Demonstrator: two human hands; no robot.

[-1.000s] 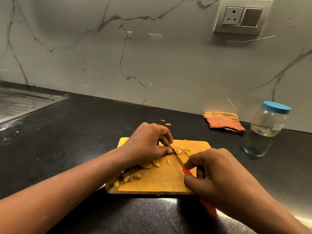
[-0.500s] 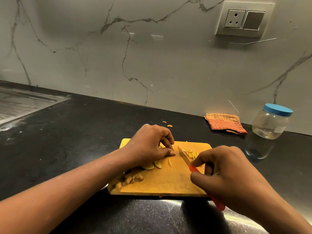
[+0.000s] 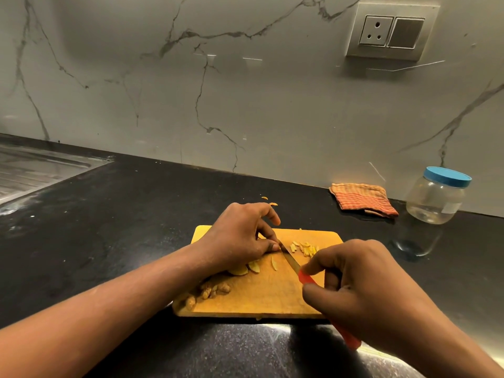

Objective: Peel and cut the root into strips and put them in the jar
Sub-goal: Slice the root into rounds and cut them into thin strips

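A wooden cutting board (image 3: 261,298) lies on the black counter. My left hand (image 3: 240,238) presses a root slice down at the board's middle, fingertips against the blade; the slice itself is hidden. My right hand (image 3: 362,293) grips a red-handled knife (image 3: 291,261), its blade touching the left fingertips. Yellow root slices (image 3: 253,267) lie under my left palm. Thin cut strips (image 3: 305,248) are piled to the right of the blade. Brown peelings (image 3: 210,291) sit at the board's near left. The clear jar (image 3: 436,197) with a blue lid stands at the far right, closed.
A folded orange cloth (image 3: 364,199) lies by the wall, left of the jar. Two stray root bits (image 3: 270,201) lie on the counter behind the board. A steel sink drainboard (image 3: 35,170) is at the far left. A wall socket (image 3: 391,31) is above.
The knife blade was lifted to the right away from my left fingers and has now come back against them. My left index finger has lifted.
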